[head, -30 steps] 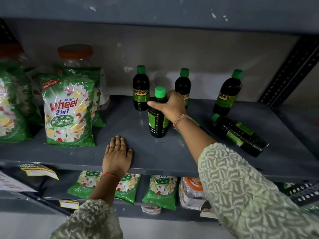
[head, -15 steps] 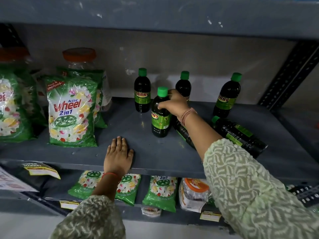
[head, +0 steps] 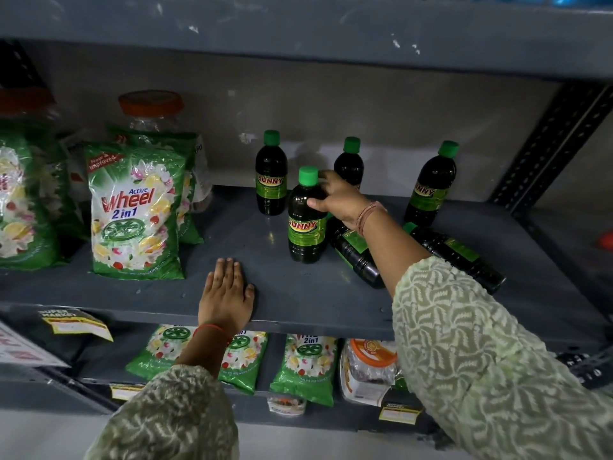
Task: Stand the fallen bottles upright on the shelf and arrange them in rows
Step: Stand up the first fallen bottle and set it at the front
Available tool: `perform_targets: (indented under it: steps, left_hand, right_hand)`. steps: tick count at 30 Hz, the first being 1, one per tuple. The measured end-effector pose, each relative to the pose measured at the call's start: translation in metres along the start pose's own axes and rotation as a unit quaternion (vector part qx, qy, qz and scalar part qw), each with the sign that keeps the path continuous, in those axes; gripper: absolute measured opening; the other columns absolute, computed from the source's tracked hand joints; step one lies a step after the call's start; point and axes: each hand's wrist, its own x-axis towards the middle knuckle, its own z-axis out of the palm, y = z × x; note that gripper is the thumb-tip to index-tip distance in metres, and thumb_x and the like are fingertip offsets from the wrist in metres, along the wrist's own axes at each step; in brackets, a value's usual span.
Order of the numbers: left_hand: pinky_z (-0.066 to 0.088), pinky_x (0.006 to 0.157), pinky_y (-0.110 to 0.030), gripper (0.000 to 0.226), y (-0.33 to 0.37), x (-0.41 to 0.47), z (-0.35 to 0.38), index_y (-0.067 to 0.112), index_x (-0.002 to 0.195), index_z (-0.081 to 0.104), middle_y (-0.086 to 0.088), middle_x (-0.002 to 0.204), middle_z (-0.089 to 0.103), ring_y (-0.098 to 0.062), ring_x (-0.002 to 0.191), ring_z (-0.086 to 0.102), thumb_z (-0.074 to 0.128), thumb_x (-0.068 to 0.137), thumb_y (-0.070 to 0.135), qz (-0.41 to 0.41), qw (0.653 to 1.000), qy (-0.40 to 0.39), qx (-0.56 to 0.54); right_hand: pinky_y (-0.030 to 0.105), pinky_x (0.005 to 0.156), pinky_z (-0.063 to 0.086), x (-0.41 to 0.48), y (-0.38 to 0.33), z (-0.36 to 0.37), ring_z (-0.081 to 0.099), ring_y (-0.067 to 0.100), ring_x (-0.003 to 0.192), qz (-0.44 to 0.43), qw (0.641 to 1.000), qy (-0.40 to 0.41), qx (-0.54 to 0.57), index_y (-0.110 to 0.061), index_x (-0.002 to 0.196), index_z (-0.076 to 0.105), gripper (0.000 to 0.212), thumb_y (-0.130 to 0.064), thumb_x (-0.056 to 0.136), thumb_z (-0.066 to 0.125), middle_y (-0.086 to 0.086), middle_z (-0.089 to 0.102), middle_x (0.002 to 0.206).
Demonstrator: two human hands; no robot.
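Right hand point(head: 335, 202) curled around the shoulder of an upright front bottle point(head: 303, 215) on the shelf point(head: 292, 293), just below its green cap point(head: 307, 175). Left hand point(head: 227, 293) flat and open, holding nothing, resting at the shelf's near edge. Three more bottles upright toward the far wall; two fallen bottles point(head: 461, 257) lying on their sides to the right. Probably full, so fairly heavy; smooth plastic, likely slippery and stiff. Best gripped at the shoulder or mid-body. One fallen bottle's neck hidden beneath the right forearm; far labels partly unreadable.
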Motion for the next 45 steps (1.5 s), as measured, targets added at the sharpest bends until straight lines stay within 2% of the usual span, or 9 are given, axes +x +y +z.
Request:
perform_targets:
  steps: [2, 4, 7, 14, 20, 25, 29, 32, 45]
  left_hand:
    - [-0.002, 0.120, -0.033, 0.058, 0.000, 0.000, -0.001, 0.006, 0.144, 0.003, -0.009, 0.158, -0.001, -0.020, 0.146, -0.006, 0.020, 0.096, 0.032, 0.005, 1.000, -0.005, 0.001]
    - [-0.002, 0.120, -0.033, 0.058, -0.001, 0.001, -0.002, 0.006, 0.144, 0.002, -0.009, 0.158, -0.002, -0.020, 0.146, -0.006, 0.020, 0.096, 0.032, 0.007, 1.000, -0.013, -0.004]
    - [-0.001, 0.120, -0.033, 0.058, -0.003, 0.002, -0.003, 0.005, 0.144, 0.001, -0.010, 0.158, -0.003, -0.021, 0.146, -0.005, 0.020, 0.097, 0.032, 0.013, 1.000, -0.027, 0.001]
    - [0.001, 0.121, -0.034, 0.058, -0.006, 0.003, -0.005, 0.004, 0.144, 0.000, -0.011, 0.158, -0.004, -0.022, 0.146, -0.005, 0.020, 0.097, 0.031, 0.040, 0.998, -0.042, 0.013]
    - [0.002, 0.121, -0.035, 0.058, -0.006, 0.003, -0.005, 0.004, 0.145, 0.003, -0.011, 0.158, 0.000, -0.022, 0.146, -0.001, 0.023, 0.097, 0.031, 0.039, 0.999, -0.033, 0.000]
    - [0.001, 0.120, -0.034, 0.058, -0.007, 0.003, -0.005, 0.005, 0.145, 0.001, -0.010, 0.158, -0.002, -0.021, 0.146, -0.002, 0.021, 0.097, 0.032, 0.037, 0.999, -0.039, 0.008]
    - [0.001, 0.120, -0.034, 0.058, -0.006, 0.003, -0.006, 0.005, 0.145, 0.001, -0.010, 0.158, -0.001, -0.022, 0.146, -0.001, 0.021, 0.097, 0.032, 0.036, 0.998, -0.041, 0.006]
    - [0.002, 0.120, -0.035, 0.058, -0.005, 0.002, -0.006, 0.004, 0.144, 0.002, -0.011, 0.158, 0.000, -0.023, 0.146, 0.000, 0.022, 0.097, 0.031, 0.037, 0.998, -0.041, 0.010]
    - [0.003, 0.120, -0.037, 0.058, -0.008, 0.003, -0.004, 0.003, 0.144, 0.003, -0.012, 0.158, 0.000, -0.024, 0.146, -0.001, 0.021, 0.097, 0.031, 0.043, 0.998, -0.041, 0.010]
  right_hand:
    - [0.040, 0.107, 0.037, -0.002, -0.003, 0.000, 0.044, 0.027, 0.128, -0.008, 0.999, 0.002, -0.036, -0.008, 0.132, 0.035, 0.067, -0.015, 0.076, 0.071, 0.013, 0.046, 0.140]
    - [0.039, 0.102, 0.042, -0.003, -0.002, 0.002, 0.051, 0.028, 0.120, -0.023, 0.995, 0.024, -0.092, -0.006, 0.124, 0.043, 0.062, -0.022, 0.072, 0.075, 0.013, 0.054, 0.131]
    - [0.034, 0.094, 0.044, -0.005, -0.002, 0.004, 0.056, 0.028, 0.113, -0.040, 0.991, 0.044, -0.122, -0.004, 0.120, 0.050, 0.052, -0.020, 0.075, 0.072, 0.014, 0.059, 0.125]
    - [0.024, 0.088, 0.036, -0.011, -0.001, 0.007, 0.053, 0.027, 0.119, -0.056, 0.990, 0.052, -0.119, -0.007, 0.125, 0.050, 0.047, -0.017, 0.082, 0.064, 0.013, 0.056, 0.130]
    - [0.024, 0.088, 0.039, -0.012, 0.005, 0.011, 0.055, 0.026, 0.117, -0.041, 0.992, 0.047, -0.114, -0.008, 0.126, 0.048, 0.055, -0.023, 0.078, 0.069, 0.012, 0.058, 0.128]
    - [0.023, 0.086, 0.039, -0.023, 0.002, 0.015, 0.056, 0.026, 0.115, -0.037, 0.991, 0.049, -0.116, -0.007, 0.123, 0.050, 0.050, -0.022, 0.079, 0.068, 0.012, 0.060, 0.125]
    - [0.036, 0.100, 0.044, -0.053, 0.008, 0.022, 0.057, 0.027, 0.115, -0.046, 0.995, 0.020, -0.090, -0.005, 0.123, 0.051, 0.051, -0.022, 0.078, 0.070, 0.014, 0.061, 0.125]
    - [0.041, 0.101, 0.044, -0.081, 0.011, 0.028, 0.057, 0.025, 0.115, -0.062, 0.994, 0.002, -0.090, -0.008, 0.124, 0.051, 0.053, -0.025, 0.077, 0.070, 0.013, 0.061, 0.125]
    - [0.031, 0.096, 0.044, -0.111, 0.006, 0.035, 0.057, 0.025, 0.115, -0.087, 0.988, 0.011, -0.130, -0.007, 0.123, 0.051, 0.052, -0.026, 0.078, 0.069, 0.012, 0.062, 0.123]
